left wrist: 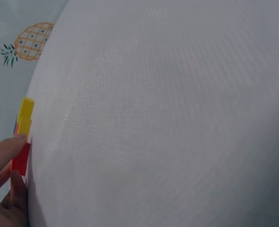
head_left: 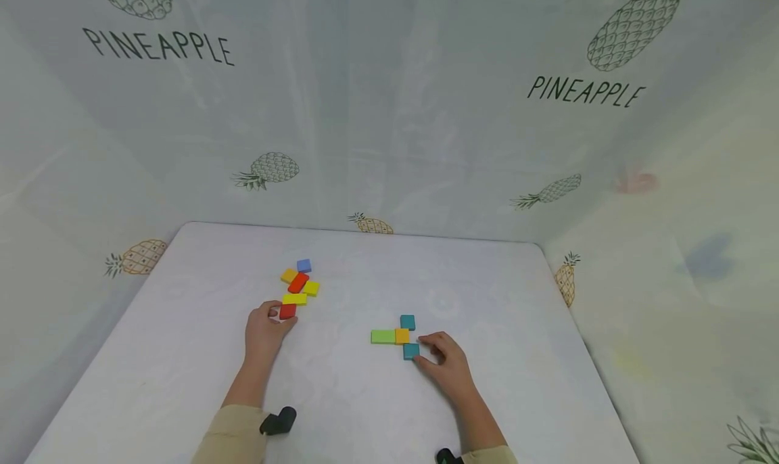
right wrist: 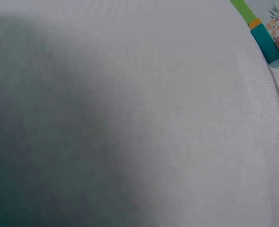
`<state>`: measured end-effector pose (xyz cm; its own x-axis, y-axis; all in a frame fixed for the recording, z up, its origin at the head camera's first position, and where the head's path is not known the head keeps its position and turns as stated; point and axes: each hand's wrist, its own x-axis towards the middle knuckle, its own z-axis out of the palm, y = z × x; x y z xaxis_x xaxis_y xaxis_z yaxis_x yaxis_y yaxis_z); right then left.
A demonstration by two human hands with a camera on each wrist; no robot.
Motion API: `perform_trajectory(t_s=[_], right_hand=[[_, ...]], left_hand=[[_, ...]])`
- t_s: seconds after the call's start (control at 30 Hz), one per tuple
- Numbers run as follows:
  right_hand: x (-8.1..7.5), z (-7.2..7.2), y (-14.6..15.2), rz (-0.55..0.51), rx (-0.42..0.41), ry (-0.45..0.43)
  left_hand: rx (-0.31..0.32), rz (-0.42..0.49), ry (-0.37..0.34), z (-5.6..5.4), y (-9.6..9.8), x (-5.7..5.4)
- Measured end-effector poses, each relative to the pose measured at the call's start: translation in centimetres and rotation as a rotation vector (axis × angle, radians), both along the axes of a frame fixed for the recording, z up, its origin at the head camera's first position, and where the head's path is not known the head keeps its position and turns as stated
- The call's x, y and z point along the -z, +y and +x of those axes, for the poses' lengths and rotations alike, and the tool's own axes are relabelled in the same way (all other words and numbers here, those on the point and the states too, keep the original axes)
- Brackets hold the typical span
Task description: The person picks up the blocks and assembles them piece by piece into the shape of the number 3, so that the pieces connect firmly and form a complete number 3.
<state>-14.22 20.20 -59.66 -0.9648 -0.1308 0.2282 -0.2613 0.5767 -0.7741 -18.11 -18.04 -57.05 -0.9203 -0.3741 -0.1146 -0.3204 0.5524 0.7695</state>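
Observation:
In the head view my left hand (head_left: pixel 265 332) pinches a red block (head_left: pixel 288 312) between thumb and fingers. Behind it lies a yellow block (head_left: pixel 295 299), then a tilted red block (head_left: pixel 298 283) between an orange block (head_left: pixel 289 275) and another yellow block (head_left: pixel 312 289). A blue block (head_left: pixel 304 266) sits farthest back. My right hand (head_left: pixel 449 369) has its thumb at the edge of the near teal block (head_left: pixel 411 352), its index finger apart from the blocks. A green block (head_left: pixel 383 337) adjoins an orange square block (head_left: pixel 402 336), with a second teal block (head_left: pixel 408 322) behind.
The blocks lie on a white table (head_left: pixel 341 396) with rounded far corners. A pale curtain (head_left: pixel 389 112) printed with pineapples hangs behind and around it. Black wrist devices (head_left: pixel 278 421) show beside both sleeves.

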Motion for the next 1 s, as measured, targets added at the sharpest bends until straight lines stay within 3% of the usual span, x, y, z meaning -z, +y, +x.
perform_trajectory(t_s=[0.6, 0.73, 1.0], right_hand=[[0.0, 0.1, -0.1, 0.004, 0.009, -0.011], [0.1, 0.1, 0.0, 0.005, 0.006, -0.015], [0.0, 0.1, 0.1, 0.014, 0.005, -0.003]], left_hand=[[-0.009, 0.037, 0.014, 0.7, 0.5, -0.3], [0.025, 0.062, 0.012, 1.3, 1.5, -0.5], [0.148, 0.114, 0.005, 2.2, 5.1, -1.0]])
